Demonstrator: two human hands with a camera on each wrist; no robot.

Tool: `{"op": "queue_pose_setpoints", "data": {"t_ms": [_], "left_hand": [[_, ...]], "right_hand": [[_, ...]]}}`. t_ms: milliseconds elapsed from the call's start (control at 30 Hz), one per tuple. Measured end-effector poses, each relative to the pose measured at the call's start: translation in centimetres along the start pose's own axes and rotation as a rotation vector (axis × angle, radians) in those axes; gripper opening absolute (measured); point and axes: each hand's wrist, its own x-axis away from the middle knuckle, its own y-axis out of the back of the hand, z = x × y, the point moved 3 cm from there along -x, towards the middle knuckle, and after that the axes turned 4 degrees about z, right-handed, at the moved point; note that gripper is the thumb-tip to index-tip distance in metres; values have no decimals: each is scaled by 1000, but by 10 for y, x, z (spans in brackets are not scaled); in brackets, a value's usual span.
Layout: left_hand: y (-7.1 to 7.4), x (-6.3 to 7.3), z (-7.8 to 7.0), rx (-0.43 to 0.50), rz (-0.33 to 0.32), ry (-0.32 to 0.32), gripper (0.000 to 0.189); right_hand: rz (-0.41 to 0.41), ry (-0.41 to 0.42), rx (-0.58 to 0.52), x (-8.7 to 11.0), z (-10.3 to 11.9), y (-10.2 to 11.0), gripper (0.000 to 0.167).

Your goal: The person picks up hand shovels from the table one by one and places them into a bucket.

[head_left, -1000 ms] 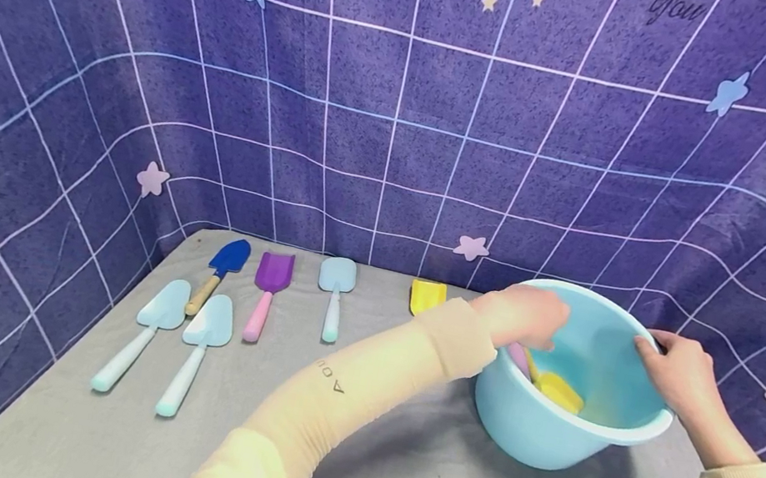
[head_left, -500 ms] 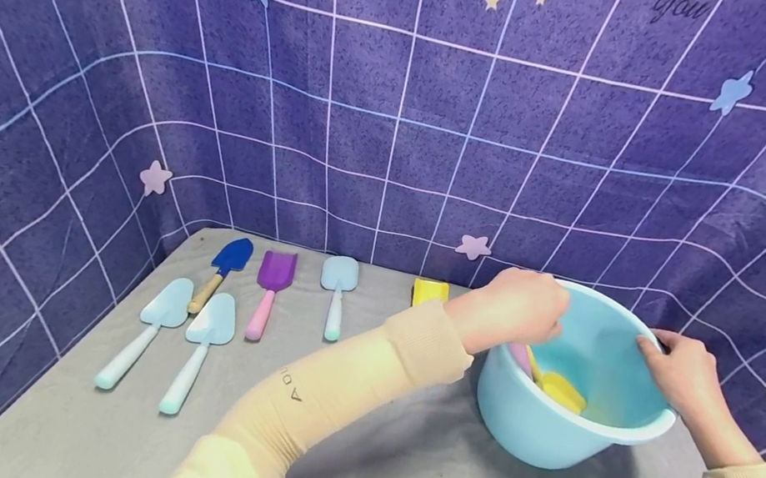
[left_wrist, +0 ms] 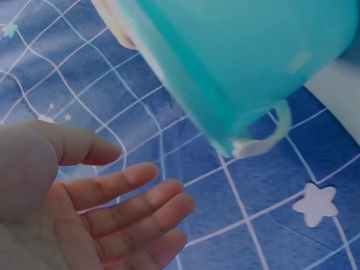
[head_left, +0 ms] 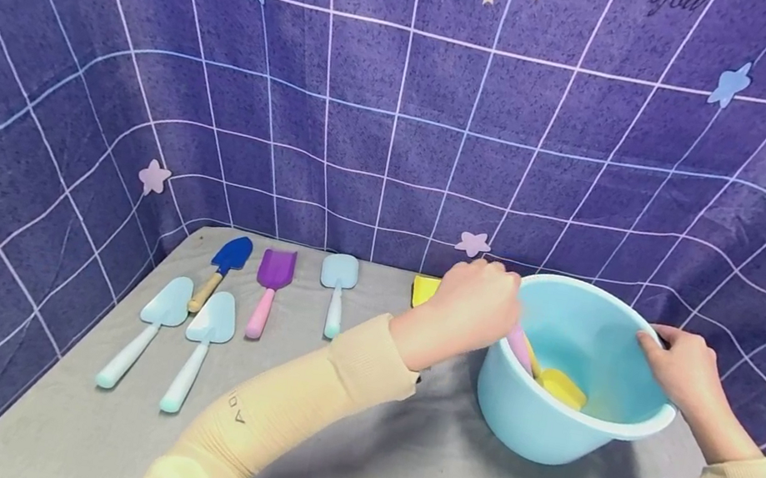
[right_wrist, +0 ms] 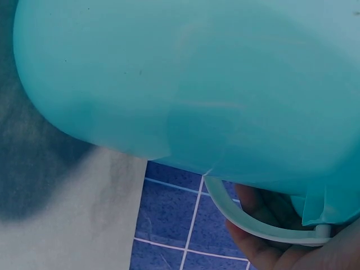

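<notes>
A light blue bucket (head_left: 535, 421) stands on the right of the table; its handle (left_wrist: 281, 126) hangs down at the side in the left wrist view. My right hand (head_left: 684, 370) grips the bucket's right rim, thumb over the edge; in the right wrist view its fingers (right_wrist: 253, 244) curl behind the handle at the rim. My left hand (head_left: 466, 308) is beside the left rim, and the left wrist view shows its fingers loosely spread, holding nothing, apart from the bucket. Inside the bucket lie a yellow toy shovel (head_left: 563, 388) and a pink handle (head_left: 520, 351).
Across the table lie a blue trowel (head_left: 232, 252) with a wooden handle, a purple shovel (head_left: 277, 268) with a pink handle, and several pale blue shovels (head_left: 339, 274). A yellow shovel (head_left: 423, 290) is partly hidden behind my left hand. Purple gridded cloth (head_left: 391, 147) hangs behind.
My left hand has come out from over the bucket and moved left, past its rim. The right hand keeps its grip, and the bucket stays in place.
</notes>
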Motion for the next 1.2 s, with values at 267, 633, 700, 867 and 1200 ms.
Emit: {"op": "queue_pose_setpoints", "data": {"t_ms": [267, 633, 700, 867, 1200], "left_hand": [[-29, 12, 31, 111, -6, 121, 22], [-85, 18, 65, 254, 25, 241, 23], [-94, 15, 69, 267, 43, 269, 30], [-113, 11, 78, 313, 87, 352, 36], [-146, 3, 89, 383, 207, 439, 26]], "right_hand": [[-8, -3, -5, 0, 0, 0, 44], [-4, -7, -7, -2, -1, -1, 44], [-2, -10, -9, -2, -2, -1, 44], [9, -15, -15, -1, -2, -2, 45], [6, -13, -15, -2, 0, 0, 45]]}}
